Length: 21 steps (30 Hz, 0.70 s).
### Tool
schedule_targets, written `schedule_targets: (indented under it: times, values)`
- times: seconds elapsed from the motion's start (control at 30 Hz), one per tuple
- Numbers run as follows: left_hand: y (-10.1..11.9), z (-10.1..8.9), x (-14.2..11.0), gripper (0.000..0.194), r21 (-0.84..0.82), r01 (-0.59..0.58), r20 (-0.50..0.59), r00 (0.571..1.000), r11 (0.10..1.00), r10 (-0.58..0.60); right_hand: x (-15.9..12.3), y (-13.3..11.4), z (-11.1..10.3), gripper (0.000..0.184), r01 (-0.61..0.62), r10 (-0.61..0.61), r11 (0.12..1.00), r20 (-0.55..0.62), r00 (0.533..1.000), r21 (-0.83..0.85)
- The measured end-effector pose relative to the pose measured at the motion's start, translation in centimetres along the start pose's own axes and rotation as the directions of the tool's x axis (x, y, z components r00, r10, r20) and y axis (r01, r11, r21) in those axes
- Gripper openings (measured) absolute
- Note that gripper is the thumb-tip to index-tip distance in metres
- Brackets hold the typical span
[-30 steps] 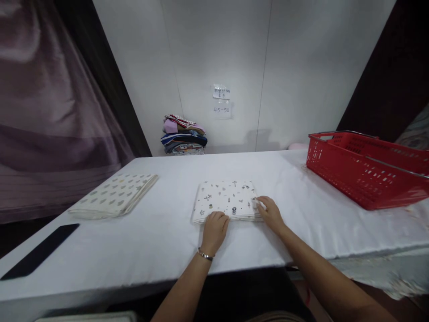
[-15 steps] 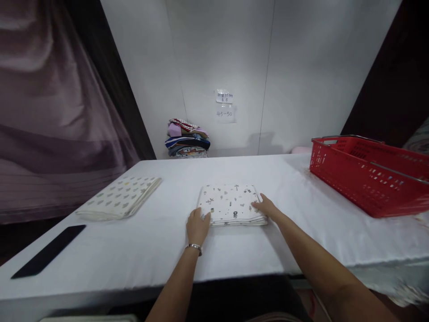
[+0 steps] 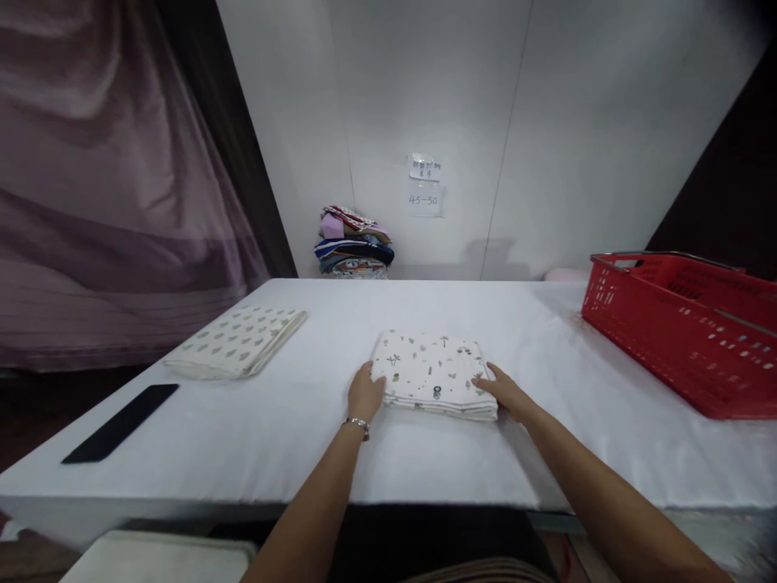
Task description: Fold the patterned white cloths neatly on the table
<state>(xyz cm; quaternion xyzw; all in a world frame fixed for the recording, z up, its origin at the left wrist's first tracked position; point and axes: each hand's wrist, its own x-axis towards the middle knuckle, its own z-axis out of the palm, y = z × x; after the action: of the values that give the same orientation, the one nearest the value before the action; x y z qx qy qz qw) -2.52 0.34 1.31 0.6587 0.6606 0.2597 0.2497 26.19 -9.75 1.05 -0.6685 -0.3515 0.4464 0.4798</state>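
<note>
A folded white cloth (image 3: 430,368) with small grey and black prints lies in front of me on the white-covered table. My left hand (image 3: 366,392) grips its left edge, the thumb on top and the other fingers hidden at the side or beneath. At the right edge my right hand (image 3: 505,392) holds it the same way, thumb over the upper layer. The front edge shows several stacked layers. Further left lies another folded cloth (image 3: 236,342), cream with grey heart-like or cloud-like shapes, apart from both hands.
A red plastic basket (image 3: 673,332) with metal handles stands at the right. Against the back wall sits a stack of folded fabrics (image 3: 354,247) below two paper signs (image 3: 425,200). A dark flat strip (image 3: 121,423) lies at the table's left, near a mauve curtain (image 3: 121,178).
My left hand has moved from the cloth's front edge to its left edge. My right hand stays by the right side, now gripping it. The view has shifted, moving the scene rightward in frame.
</note>
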Motion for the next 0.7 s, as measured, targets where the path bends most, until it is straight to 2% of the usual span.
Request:
schedule_targets:
  times: [0.07, 0.1, 0.2, 0.27, 0.37, 0.43, 0.5, 0.57, 0.7]
  values:
    - [0.0, 0.0, 0.7, 0.052, -0.039, -0.019, -0.009, 1.0, 0.999, 0.019, -1.5, 0.7, 0.3, 0.089, -0.006, 0.005, 1.0, 0.062, 0.998, 0.017]
    - [0.0, 0.0, 1.0, 0.052, -0.052, -0.015, -0.003, 1.0, 0.999, 0.015, -2.3, 1.1, 0.4, 0.088, 0.009, -0.006, 0.999, 0.087, 0.996, -0.034]
    - [-0.3, 0.0, 1.8, 0.054, -0.065, 0.029, 0.03, 0.999, 0.997, -0.027, -4.0, 1.7, 0.1, 0.091, 0.029, 0.007, 0.948, 0.114, 0.994, -0.316]
    - [-0.7, 0.0, 1.8, 0.055, -0.066, 0.047, 0.029, 0.999, 0.997, -0.045, -4.2, 1.6, -0.8, 0.091, 0.074, -0.058, 0.844, 0.047, 0.997, -0.532]
    - [-1.0, 0.0, 1.1, 0.055, -0.098, 0.066, -0.016, 0.998, 0.993, -0.068, -2.9, 0.5, -2.5, 0.072, 0.186, -0.303, 0.623, -0.016, 0.953, -0.76]
    - [-1.1, -0.2, 0.4, 0.056, -0.133, 0.089, -0.036, 0.995, 0.987, -0.094, -1.2, -0.6, -3.0, 0.057, 0.277, -0.438, 0.517, 0.028, 0.899, -0.81]
    - [-1.0, -0.4, -0.3, 0.057, -0.156, 0.116, -0.042, 0.991, 0.981, -0.124, 1.0, -1.6, -2.8, 0.048, 0.381, -0.514, 0.431, 0.124, 0.849, -0.818]
    - [-0.9, -0.8, -0.8, 0.058, -0.147, 0.135, -0.045, 0.989, 0.98, -0.143, 3.4, -2.5, -1.8, 0.045, 0.426, -0.498, 0.357, 0.217, 0.84, -0.831]
    - [-0.8, -1.1, -1.2, 0.063, -0.068, 0.179, 0.006, 0.984, 0.981, -0.179, 7.7, -3.7, 0.5, 0.055, 0.344, -0.218, 0.281, 0.29, 0.932, -0.896]
